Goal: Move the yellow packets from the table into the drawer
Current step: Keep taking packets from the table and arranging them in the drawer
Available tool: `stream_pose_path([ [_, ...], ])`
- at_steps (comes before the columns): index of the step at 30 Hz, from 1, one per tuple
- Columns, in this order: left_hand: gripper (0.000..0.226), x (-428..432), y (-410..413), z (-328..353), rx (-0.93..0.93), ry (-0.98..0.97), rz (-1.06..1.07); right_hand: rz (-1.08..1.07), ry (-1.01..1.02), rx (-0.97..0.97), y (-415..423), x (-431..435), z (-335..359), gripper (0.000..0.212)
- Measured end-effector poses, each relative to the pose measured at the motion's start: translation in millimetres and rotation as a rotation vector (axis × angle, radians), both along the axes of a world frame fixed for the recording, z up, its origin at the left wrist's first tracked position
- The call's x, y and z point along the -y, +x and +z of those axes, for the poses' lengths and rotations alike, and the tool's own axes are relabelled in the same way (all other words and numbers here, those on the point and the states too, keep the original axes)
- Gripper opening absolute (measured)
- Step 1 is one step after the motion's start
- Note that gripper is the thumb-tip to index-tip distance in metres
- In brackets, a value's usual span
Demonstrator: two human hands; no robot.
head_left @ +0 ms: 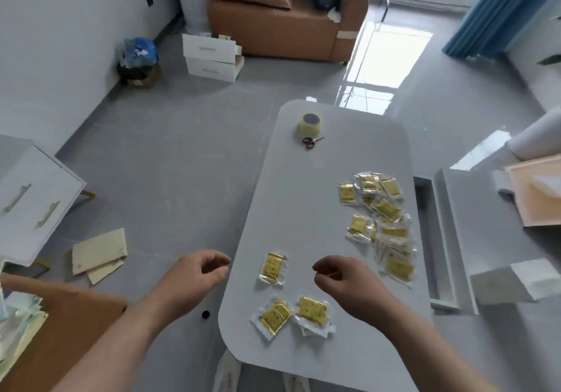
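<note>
Two forearms were stretched forward. The left hand (197, 273) hung just off the table (318, 194) at its near edge, the right hand (337, 279) above it, both loosely curled, empty. Yellow packets (387, 209) lay between them and heaped by the drawer (440, 255).

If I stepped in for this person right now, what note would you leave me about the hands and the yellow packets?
Left grip: bare hand, fingers loosely curled, empty, just off the table's left edge.
Right grip: also loosely curled and empty, over the table.
Packets: three loose packets near the hands; a pile along the right edge.
Drawer: open beside the pile, no packets visible inside.
Done: nothing that shows. Left: every packet.
</note>
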State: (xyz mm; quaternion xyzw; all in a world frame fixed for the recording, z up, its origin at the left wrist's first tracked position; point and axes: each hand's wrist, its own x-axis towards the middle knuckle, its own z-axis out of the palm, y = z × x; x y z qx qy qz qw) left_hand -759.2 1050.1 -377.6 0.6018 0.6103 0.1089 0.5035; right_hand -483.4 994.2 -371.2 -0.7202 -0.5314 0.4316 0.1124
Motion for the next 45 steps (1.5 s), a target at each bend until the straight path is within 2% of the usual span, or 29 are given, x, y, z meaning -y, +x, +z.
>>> stream_pose_path([
  [5,0.016,-18.9,7.3,-53.7,-0.007,-0.14,-0.187,-0.147,-0.056,0.033,-5.8,21.7,-35.6,0.024],
  [9,0.011,-22.6,23.6,-109.4,0.071,-0.263,-0.148,-0.197,-0.106,0.049,-1.1,36.5,-78.4,0.021],
  [12,0.01,-20.5,37.2,-169.4,0.06,-0.384,-0.072,-0.188,-0.12,0.036,2.4,42.2,-123.0,0.023],
  [14,0.009,-16.7,47.3,-212.4,0.02,-0.427,-0.049,-0.185,-0.136,0.028,6.4,41.9,-155.6,0.027],
  [16,0.02,-9.6,58.6,-260.3,-0.049,-0.421,-0.069,-0.172,-0.153,0.011,12.5,38.6,-195.8,0.027],
  [22,0.055,23.5,85.2,-362.5,-0.392,-0.225,-0.188,-0.186,-0.17,-0.009,34.1,28.8,-311.3,0.033],
  [28,0.072,43.9,102.7,-395.8,-0.591,0.064,-0.29,-0.167,-0.126,0.057,49.1,26.3,-377.2,0.037],
  [31,0.071,44.1,105.9,-406.2,-0.58,0.136,-0.342,-0.066,-0.103,0.104,51.2,23.7,-394.8,0.048],
  [34,0.069,39.0,109.3,-412.6,-0.529,0.099,-0.365,0.048,-0.144,0.227,53.6,20.1,-404.6,0.065],
  [36,0.074,35.8,110.5,-415.8,-0.469,0.016,-0.309,0.139,-0.157,0.311,55.1,17.9,-408.3,0.067],
  [39,0.079,34.0,111.5,-419.7,-0.417,-0.066,-0.242,0.167,-0.157,0.353,56.7,16.2,-411.6,0.061],
  [42,0.053,31.9,112.1,-418.8,-0.482,-0.064,-0.244,0.082,-0.165,0.298,59.1,15.6,-413.6,0.052],
  [45,0.043,28.6,116.0,-414.9,-0.601,-0.069,-0.302,0.017,-0.143,0.295,65.5,15.7,-409.9,0.038],
])
